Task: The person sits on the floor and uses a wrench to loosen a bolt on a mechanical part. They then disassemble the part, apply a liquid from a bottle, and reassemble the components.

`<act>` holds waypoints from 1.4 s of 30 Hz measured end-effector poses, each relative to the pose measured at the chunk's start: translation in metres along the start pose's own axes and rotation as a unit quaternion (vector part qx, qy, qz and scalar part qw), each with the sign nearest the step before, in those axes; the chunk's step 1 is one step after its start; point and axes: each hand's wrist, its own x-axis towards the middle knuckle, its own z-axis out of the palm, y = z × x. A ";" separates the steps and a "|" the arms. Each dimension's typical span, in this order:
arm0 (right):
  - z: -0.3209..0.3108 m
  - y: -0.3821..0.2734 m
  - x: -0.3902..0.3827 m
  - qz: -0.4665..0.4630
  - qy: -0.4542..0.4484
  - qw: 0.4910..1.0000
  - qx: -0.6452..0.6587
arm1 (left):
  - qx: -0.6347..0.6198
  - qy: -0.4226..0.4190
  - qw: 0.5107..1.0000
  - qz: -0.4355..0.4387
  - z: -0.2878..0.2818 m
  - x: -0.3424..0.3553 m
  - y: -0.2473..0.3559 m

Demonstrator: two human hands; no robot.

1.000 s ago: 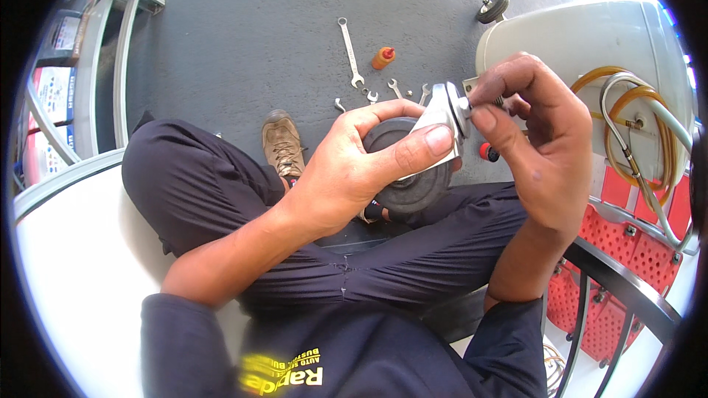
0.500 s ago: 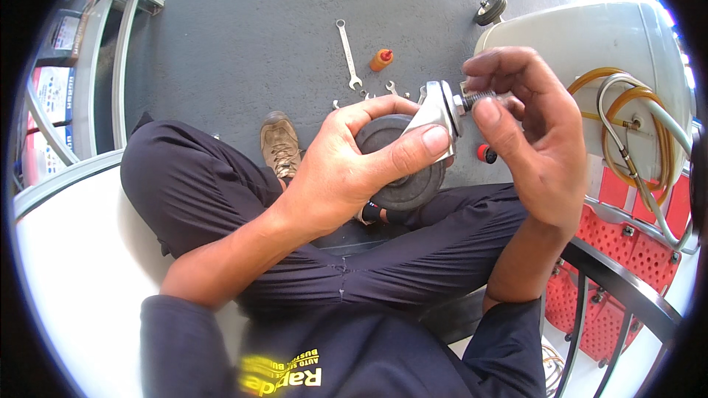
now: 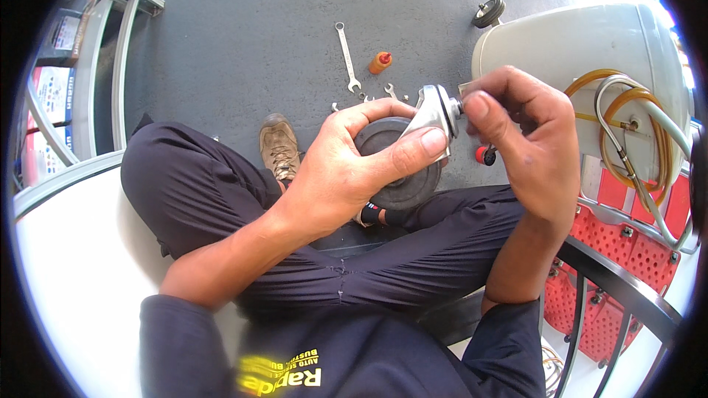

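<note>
My left hand (image 3: 335,158) is closed round a caster with a black wheel (image 3: 402,193), its thumb pressed against the bright metal fork (image 3: 434,119). The caster is held above my lap, with its threaded stem (image 3: 460,106) pointing right. At that stem, my right hand (image 3: 535,144) has its thumb and fingers bent round the outer end. Its fingers hide most of the thread, and whether a loose nut is between them I cannot make out. Beneath the right hand, a small red and black object (image 3: 485,155) shows.
On the grey floor ahead lie a long combination spanner (image 3: 346,55), an orange bottle (image 3: 380,63) and several smaller spanners (image 3: 391,91). A pale tank (image 3: 582,48) with coiled hoses (image 3: 606,133) stands right, above red perforated panels (image 3: 627,239) and a black rail (image 3: 616,280). Left is a metal frame (image 3: 88,66).
My right hand has shifted slightly down and left, its fingers curling closer over the stem. Thread that showed before is now mostly covered. The left hand and caster have hardly moved.
</note>
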 end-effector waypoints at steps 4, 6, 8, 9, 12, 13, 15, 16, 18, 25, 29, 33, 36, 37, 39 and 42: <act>0.003 0.010 0.001 -0.130 0.023 0.991 0.016 | 0.023 0.016 1.000 0.003 0.001 0.000 0.002; 0.012 0.001 0.000 -0.058 0.073 0.993 0.074 | 0.033 0.019 0.999 -0.003 0.000 -0.001 0.003; 0.001 -0.003 0.004 0.052 -0.004 0.999 0.001 | 0.038 0.028 0.999 0.007 0.000 -0.002 0.005; -0.003 -0.004 0.005 0.107 -0.042 0.993 -0.035 | 0.038 0.035 0.998 0.020 0.003 -0.003 0.008; 0.002 0.003 0.001 -0.035 -0.008 0.999 0.003 | 0.031 0.056 0.997 0.040 0.008 -0.006 0.009; 0.004 0.006 0.001 -0.063 0.010 0.998 0.025 | 0.028 0.063 0.997 0.044 0.008 -0.007 0.009; 0.008 0.008 0.002 -0.085 0.025 0.994 0.060 | 0.026 0.058 0.997 0.054 0.007 -0.007 0.009; 0.008 0.008 0.002 -0.078 0.023 0.994 0.073 | 0.024 0.055 0.996 0.059 0.007 -0.007 0.009; 0.004 -0.001 0.002 0.010 -0.020 0.997 0.078 | 0.042 0.051 0.996 0.052 0.002 -0.006 0.008; 0.010 0.014 0.004 -0.118 0.028 0.991 0.057 | 0.060 0.032 0.997 0.046 0.002 -0.004 0.009; 0.006 0.001 0.004 0.018 0.009 0.996 0.091 | 0.051 0.043 0.996 0.061 0.005 -0.005 0.009; -0.003 -0.003 0.004 0.079 -0.038 0.996 0.024 | 0.068 0.039 0.996 0.052 0.004 -0.004 0.011; 0.005 0.019 0.007 -0.122 0.033 0.991 0.030 | 0.063 0.032 0.996 0.050 0.009 0.000 0.010; 0.006 0.022 0.007 -0.156 0.047 0.986 0.035 | 0.060 0.031 0.996 0.050 0.010 0.001 0.010; 0.004 0.016 0.006 -0.107 0.033 0.992 0.052 | 0.054 0.036 0.996 0.054 0.010 0.002 0.009; -0.005 0.005 0.005 0.025 -0.027 0.998 0.056 | 0.064 0.038 0.996 0.056 0.008 0.003 0.008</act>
